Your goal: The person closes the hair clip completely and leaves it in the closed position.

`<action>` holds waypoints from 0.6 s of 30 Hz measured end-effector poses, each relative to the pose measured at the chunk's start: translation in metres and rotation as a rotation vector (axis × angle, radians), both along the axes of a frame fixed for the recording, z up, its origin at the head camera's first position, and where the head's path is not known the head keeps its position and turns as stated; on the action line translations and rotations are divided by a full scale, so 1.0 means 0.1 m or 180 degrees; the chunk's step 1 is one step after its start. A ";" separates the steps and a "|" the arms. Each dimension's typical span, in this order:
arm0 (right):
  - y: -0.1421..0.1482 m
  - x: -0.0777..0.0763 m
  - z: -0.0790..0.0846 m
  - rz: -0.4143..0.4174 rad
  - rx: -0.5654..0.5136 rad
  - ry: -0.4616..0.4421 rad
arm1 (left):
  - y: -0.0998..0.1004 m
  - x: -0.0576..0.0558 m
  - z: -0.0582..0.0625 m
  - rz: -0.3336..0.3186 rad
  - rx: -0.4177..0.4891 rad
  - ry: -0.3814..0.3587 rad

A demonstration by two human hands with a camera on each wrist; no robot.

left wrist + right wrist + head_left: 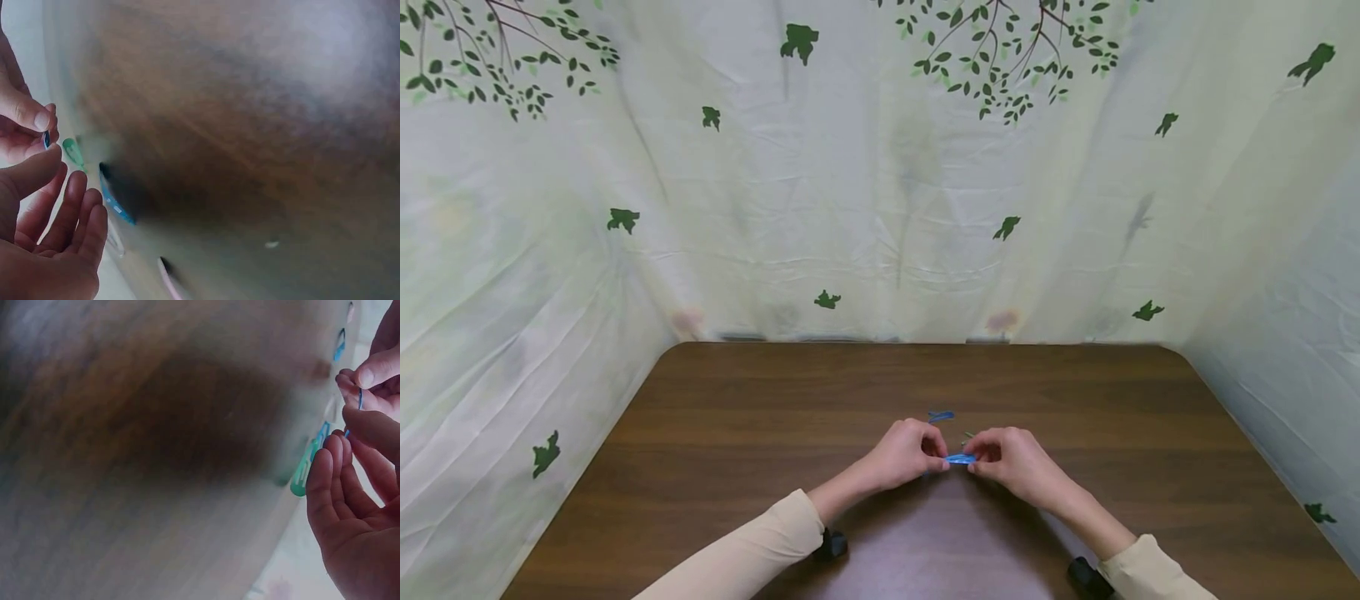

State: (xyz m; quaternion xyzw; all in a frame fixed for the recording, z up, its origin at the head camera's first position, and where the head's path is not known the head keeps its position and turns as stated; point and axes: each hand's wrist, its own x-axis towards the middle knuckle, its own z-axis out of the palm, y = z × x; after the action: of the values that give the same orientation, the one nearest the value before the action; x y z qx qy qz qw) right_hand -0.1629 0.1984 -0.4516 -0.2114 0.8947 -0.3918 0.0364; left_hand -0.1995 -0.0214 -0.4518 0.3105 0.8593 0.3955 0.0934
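A small blue snap hair clip (959, 459) is held between the two hands, low over the table. My left hand (904, 454) pinches one end of it between thumb and fingertips. At the other end, my right hand (1018, 467) pinches it the same way. The held clip (360, 399) appears edge-on as a thin blue strip in the right wrist view. Beyond the hands on the table lie another blue clip (940, 416) and a green clip (303, 469), the green one partly hidden by the right hand in the head view.
A pink clip (167, 278) and a pale clip (115, 240) lie on the brown wooden table (775, 392). A small white speck (272, 244) shows on the tabletop. Leaf-patterned curtains (880, 208) hang behind and at both sides.
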 end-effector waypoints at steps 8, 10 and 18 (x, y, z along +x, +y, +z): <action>-0.01 -0.03 -0.04 0.0070 0.0063 -0.0029 | 0.02 -0.01 -0.05 -0.0012 -0.0076 0.0092; -0.01 -0.04 -0.05 0.0073 0.0087 -0.0038 | 0.04 -0.01 -0.06 0.0008 -0.0086 0.0133; -0.01 -0.07 -0.08 0.0066 0.0096 -0.0049 | 0.08 0.04 -0.07 0.0008 -0.0281 0.0537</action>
State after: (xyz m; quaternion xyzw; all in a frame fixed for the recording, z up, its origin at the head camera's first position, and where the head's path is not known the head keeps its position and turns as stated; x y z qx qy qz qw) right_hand -0.1701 0.1977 -0.4595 -0.2171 0.8979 -0.3795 0.0506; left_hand -0.1952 -0.0137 -0.4584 0.3372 0.8812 0.3297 0.0338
